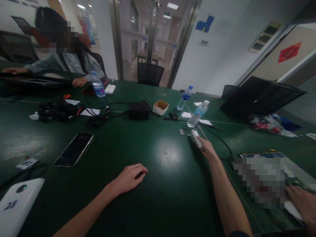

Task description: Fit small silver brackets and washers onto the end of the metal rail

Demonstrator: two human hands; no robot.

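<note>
My left hand (132,177) rests on the dark green table (148,207), fingers loosely curled together with nothing visible in them. Farther right, my right hand (206,148) grips a small white oblong object (197,139). Its exact kind cannot be made out, and my fingers hide part of it. Just beyond its far end lie small metal pieces (181,131) and a clear water bottle (197,114) with a white cap. A phone (74,149) with a dark screen lies to the left of my left hand.
A white device marked 28 (18,207) is at the near left. Cables (96,120), a black box (139,110) and an open small carton (160,108) line the middle. Another person's hand (302,200) rests at the right edge; a seated person (66,59) is across.
</note>
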